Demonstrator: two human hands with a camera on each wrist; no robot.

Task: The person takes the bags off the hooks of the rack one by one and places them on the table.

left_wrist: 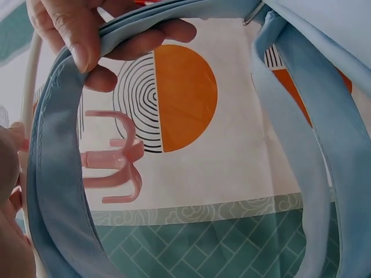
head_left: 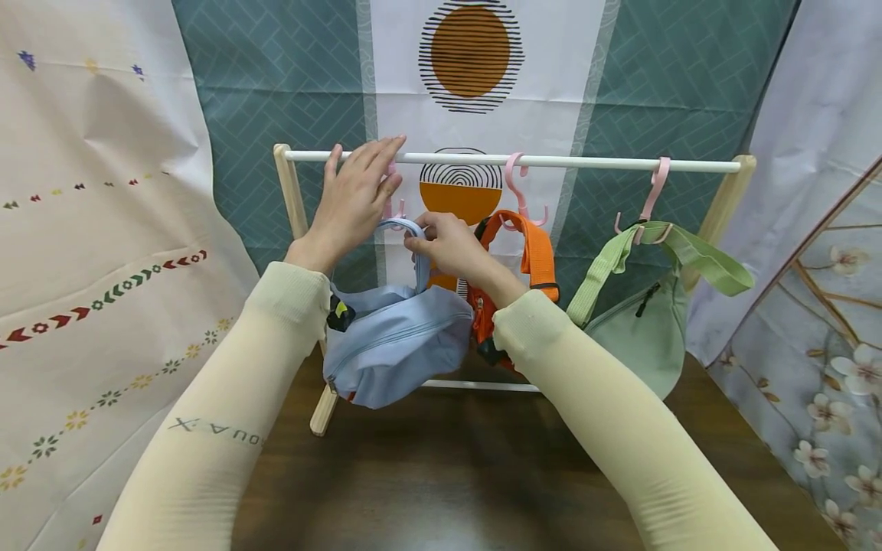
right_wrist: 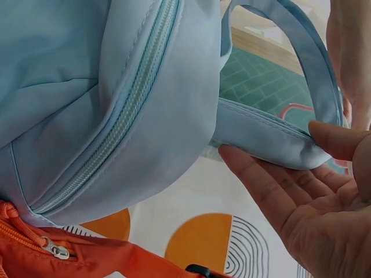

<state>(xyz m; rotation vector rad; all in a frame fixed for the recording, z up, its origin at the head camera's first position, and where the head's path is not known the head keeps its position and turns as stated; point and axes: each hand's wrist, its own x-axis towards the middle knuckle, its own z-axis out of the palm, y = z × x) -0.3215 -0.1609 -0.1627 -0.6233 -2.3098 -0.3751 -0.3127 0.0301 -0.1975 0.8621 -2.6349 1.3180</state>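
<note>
In the head view my right hand [head_left: 451,241] pinches the strap [right_wrist: 264,133] of a light blue waist bag [head_left: 403,337], thumb on one side and fingers on the other. The strap makes a raised loop, and the zipped pouch hangs below it. Up at the white rail [head_left: 455,158] is my left hand [head_left: 351,199], its fingers extended across the rail beside a pink hook [left_wrist: 119,159]. Its thumb is close to the hook's stem; the exact contact is partly hidden. The hook's prongs stand within the strap loop in the left wrist view.
An orange waist bag [head_left: 537,252] hangs from another pink hook [head_left: 513,180], close to the blue bag. Farther right, a green waist bag [head_left: 644,329] hangs from a third hook [head_left: 658,187]. The wooden rack [head_left: 723,207] stands on a dark table [head_left: 441,482] before patterned cloth.
</note>
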